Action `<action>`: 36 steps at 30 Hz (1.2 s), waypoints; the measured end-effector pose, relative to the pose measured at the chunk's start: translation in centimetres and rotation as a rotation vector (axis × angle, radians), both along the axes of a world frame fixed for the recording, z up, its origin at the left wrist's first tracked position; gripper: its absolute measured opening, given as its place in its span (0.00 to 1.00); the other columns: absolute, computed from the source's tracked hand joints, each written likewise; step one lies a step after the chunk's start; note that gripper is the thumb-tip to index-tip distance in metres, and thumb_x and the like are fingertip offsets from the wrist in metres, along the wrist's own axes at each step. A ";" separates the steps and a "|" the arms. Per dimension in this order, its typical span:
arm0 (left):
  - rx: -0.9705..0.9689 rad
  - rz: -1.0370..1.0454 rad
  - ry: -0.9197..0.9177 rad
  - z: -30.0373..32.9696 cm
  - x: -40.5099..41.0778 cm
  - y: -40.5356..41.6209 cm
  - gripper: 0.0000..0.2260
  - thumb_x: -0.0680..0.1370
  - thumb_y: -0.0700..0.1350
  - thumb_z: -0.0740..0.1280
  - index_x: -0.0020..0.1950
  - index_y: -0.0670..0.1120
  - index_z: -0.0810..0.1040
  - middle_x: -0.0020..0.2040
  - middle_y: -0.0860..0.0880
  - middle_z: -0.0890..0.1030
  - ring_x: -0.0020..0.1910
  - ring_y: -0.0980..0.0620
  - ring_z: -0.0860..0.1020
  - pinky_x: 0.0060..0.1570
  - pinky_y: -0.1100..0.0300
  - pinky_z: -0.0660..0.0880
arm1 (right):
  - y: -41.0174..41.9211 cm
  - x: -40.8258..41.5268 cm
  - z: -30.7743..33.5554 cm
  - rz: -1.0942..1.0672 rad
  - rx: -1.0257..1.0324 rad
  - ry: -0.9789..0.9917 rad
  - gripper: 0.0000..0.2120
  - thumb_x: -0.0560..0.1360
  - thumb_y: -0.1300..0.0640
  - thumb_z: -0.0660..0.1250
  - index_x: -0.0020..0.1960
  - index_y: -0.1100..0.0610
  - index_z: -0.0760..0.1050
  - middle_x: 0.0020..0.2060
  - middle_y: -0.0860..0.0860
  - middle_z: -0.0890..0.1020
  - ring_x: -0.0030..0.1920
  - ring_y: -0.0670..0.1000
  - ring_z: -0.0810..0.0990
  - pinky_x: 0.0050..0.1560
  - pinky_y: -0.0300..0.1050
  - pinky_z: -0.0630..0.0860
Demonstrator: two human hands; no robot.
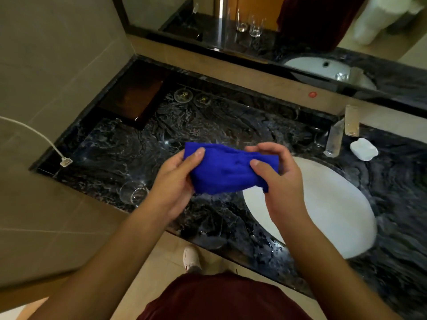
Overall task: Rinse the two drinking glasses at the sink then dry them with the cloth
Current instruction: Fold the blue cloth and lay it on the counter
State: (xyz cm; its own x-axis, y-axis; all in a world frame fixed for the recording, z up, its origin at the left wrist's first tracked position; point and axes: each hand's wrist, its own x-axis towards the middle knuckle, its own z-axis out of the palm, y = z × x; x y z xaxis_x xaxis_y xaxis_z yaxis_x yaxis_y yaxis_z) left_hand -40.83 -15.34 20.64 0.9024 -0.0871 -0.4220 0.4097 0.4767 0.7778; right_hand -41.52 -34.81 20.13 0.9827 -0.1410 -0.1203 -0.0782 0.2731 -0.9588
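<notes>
I hold a bunched blue cloth (226,169) with both hands above the black marble counter (208,130), just left of the white sink (328,218). My left hand (175,181) grips its left end, thumb on top. At the right end my right hand (279,181) pinches the cloth with thumb and fingers. The cloth bulges, and I cannot tell whether a glass is inside it. One clear drinking glass (132,194) stands on the counter near the front left edge, beside my left wrist.
Behind the sink are a clear tap (335,139) and a white soap dish (364,148). Two round coasters (193,97) and a dark tray (131,98) lie at the back left. A white cable with plug (65,161) hangs onto the left edge. A mirror (277,24) runs behind.
</notes>
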 end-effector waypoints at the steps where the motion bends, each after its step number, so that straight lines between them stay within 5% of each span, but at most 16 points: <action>1: 0.017 0.005 -0.023 0.3 0.1 -0.1 0.17 0.76 0.44 0.69 0.63 0.39 0.80 0.59 0.41 0.85 0.61 0.45 0.83 0.65 0.48 0.78 | -0.6 -0.3 -0.7 -0.008 -0.095 0.025 0.14 0.73 0.65 0.72 0.56 0.55 0.78 0.54 0.54 0.87 0.56 0.52 0.85 0.54 0.46 0.81; 4: 0.202 -0.059 -0.132 1.2 0.5 -0.8 0.11 0.74 0.45 0.71 0.54 0.43 0.83 0.48 0.47 0.88 0.48 0.52 0.85 0.53 0.57 0.82 | -1.7 -1.1 -2.4 -0.021 -0.346 0.101 0.14 0.76 0.60 0.75 0.59 0.51 0.77 0.57 0.48 0.84 0.59 0.47 0.82 0.62 0.45 0.79; 6: 0.361 -0.124 -0.176 1.5 0.9 -1.4 0.07 0.76 0.44 0.71 0.52 0.44 0.84 0.44 0.49 0.87 0.44 0.54 0.84 0.46 0.60 0.80 | -2.2 -1.3 -2.6 -0.024 -0.497 0.129 0.09 0.76 0.51 0.74 0.55 0.49 0.78 0.52 0.45 0.84 0.55 0.44 0.82 0.58 0.46 0.78; 9: 0.444 -0.184 -0.185 1.4 1.0 -2.3 0.04 0.80 0.41 0.70 0.51 0.44 0.84 0.44 0.46 0.86 0.44 0.51 0.82 0.48 0.57 0.78 | -1.7 -1.3 -2.4 0.233 -0.390 0.316 0.23 0.69 0.31 0.66 0.49 0.49 0.82 0.45 0.47 0.87 0.49 0.48 0.86 0.58 0.56 0.81; 13: 0.277 -0.183 -0.115 1.4 0.6 -3.2 0.11 0.77 0.43 0.68 0.57 0.40 0.83 0.49 0.44 0.87 0.48 0.52 0.84 0.52 0.59 0.81 | -0.7 -1.4 -2.6 0.476 -0.117 0.454 0.28 0.69 0.25 0.67 0.55 0.45 0.81 0.53 0.46 0.87 0.55 0.48 0.86 0.64 0.51 0.80; 16: 0.179 -0.166 -0.054 0.8 0.4 -2.8 0.13 0.76 0.44 0.68 0.58 0.39 0.82 0.49 0.44 0.87 0.47 0.52 0.85 0.50 0.59 0.83 | -0.6 -1.0 -2.8 0.467 0.128 0.473 0.27 0.69 0.32 0.66 0.59 0.48 0.82 0.52 0.53 0.87 0.53 0.53 0.85 0.61 0.54 0.80; 20: 0.087 -0.174 0.019 0.2 0.5 -2.0 0.16 0.77 0.45 0.66 0.60 0.37 0.81 0.50 0.43 0.88 0.48 0.50 0.86 0.47 0.57 0.83 | -0.1 -0.2 -3.3 0.500 0.254 0.458 0.27 0.72 0.40 0.72 0.65 0.56 0.81 0.61 0.55 0.85 0.64 0.55 0.82 0.69 0.56 0.75; 26: 0.183 -0.187 0.159 -2.0 2.7 0.5 0.18 0.75 0.42 0.72 0.64 0.40 0.79 0.56 0.42 0.87 0.52 0.50 0.86 0.50 0.56 0.84 | 0.5 1.5 -3.4 0.209 0.091 0.430 0.13 0.78 0.56 0.72 0.60 0.59 0.82 0.52 0.56 0.88 0.54 0.53 0.87 0.56 0.48 0.80; 30: 0.181 -0.225 0.239 -4.7 4.9 1.4 0.17 0.77 0.46 0.72 0.64 0.41 0.80 0.60 0.42 0.86 0.59 0.47 0.84 0.60 0.53 0.80 | 2.3 3.2 -2.8 0.115 0.224 0.457 0.12 0.80 0.59 0.68 0.62 0.60 0.80 0.53 0.58 0.88 0.52 0.55 0.87 0.50 0.47 0.83; 34: 0.003 -0.388 0.338 -7.0 7.1 2.8 0.37 0.72 0.64 0.73 0.72 0.40 0.76 0.66 0.41 0.81 0.65 0.43 0.79 0.69 0.43 0.74 | 4.3 4.5 -3.2 0.009 0.384 0.461 0.14 0.80 0.61 0.66 0.65 0.57 0.78 0.56 0.58 0.87 0.52 0.54 0.87 0.54 0.50 0.82; 36: -0.133 -0.437 0.359 -7.9 8.1 3.7 0.37 0.74 0.61 0.73 0.75 0.38 0.72 0.71 0.39 0.77 0.71 0.41 0.75 0.72 0.42 0.71 | 5.2 5.0 -4.3 -0.051 0.427 0.470 0.15 0.80 0.61 0.66 0.66 0.57 0.77 0.58 0.58 0.86 0.54 0.54 0.86 0.55 0.50 0.82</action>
